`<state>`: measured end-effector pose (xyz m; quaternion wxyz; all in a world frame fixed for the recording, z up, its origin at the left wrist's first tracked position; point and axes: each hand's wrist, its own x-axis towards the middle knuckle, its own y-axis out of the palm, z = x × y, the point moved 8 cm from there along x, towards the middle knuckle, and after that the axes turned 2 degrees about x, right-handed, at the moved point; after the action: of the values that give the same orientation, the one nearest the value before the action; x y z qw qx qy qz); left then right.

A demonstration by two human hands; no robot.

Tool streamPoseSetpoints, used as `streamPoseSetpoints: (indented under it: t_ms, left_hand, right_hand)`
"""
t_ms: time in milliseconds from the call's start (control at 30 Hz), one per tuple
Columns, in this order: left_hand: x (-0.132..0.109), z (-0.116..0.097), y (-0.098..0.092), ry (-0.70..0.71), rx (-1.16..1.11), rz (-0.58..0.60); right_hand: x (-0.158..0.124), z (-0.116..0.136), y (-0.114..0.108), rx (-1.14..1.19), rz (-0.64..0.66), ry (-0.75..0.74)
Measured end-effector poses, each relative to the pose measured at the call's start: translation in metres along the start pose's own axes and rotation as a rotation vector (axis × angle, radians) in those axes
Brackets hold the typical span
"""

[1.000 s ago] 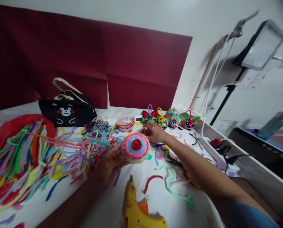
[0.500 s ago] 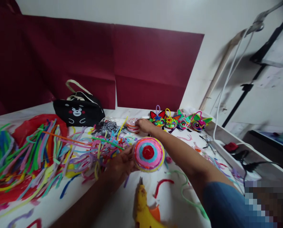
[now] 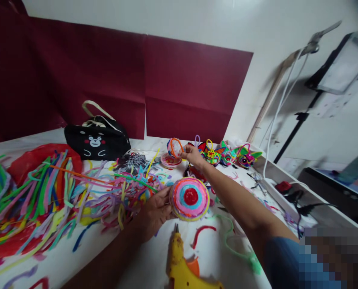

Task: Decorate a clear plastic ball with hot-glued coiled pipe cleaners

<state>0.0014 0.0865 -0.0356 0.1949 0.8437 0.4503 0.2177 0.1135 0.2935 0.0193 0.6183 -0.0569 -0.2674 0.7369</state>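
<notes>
My left hand (image 3: 157, 212) grips the edge of a round dome of coiled pipe cleaners (image 3: 200, 198), ringed in pink, blue, orange and yellow about a red centre. Farther back, my right hand (image 3: 193, 155) pinches a small orange-rimmed half shell (image 3: 174, 147), tilted with its hollow partly toward me. Just beneath that shell sits another pink-and-red round piece (image 3: 170, 161) on the table. A yellow glue gun (image 3: 179, 261) lies below the dome, nozzle pointing away from me. To its right is a short red pipe cleaner (image 3: 203, 230).
Loose pipe cleaners (image 3: 103, 192) cover the left, some on a red plastic bag (image 3: 19, 162). A black bag (image 3: 96, 140) stands behind them. Colourful finished figures (image 3: 227, 156) line the back right, beside a white tray with cables (image 3: 299, 204). A lamp stand (image 3: 299, 116) rises at right.
My right hand has lifted the orange-rimmed half shell off the round piece at the back and moved slightly right. The dome stays in my left hand. The view has shifted a little.
</notes>
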Motion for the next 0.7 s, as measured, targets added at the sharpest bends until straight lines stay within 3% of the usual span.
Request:
streamPoseSetpoints:
  t_ms: [300,500,700]
  left_hand:
    - [-0.001,0.005,0.004,-0.037,0.031,0.052]
    - [-0.001,0.009,0.008,-0.078,0.068,0.093]
    - [0.000,0.010,0.007,-0.086,0.065,0.103]
  right_hand:
    - [-0.052,0.012,-0.044,0.532,-0.093,0.066]
    - [-0.100,0.006,-0.052,0.583,-0.048,0.164]
    - [-0.132,0.027,-0.077,0.550,-0.112,0.115]
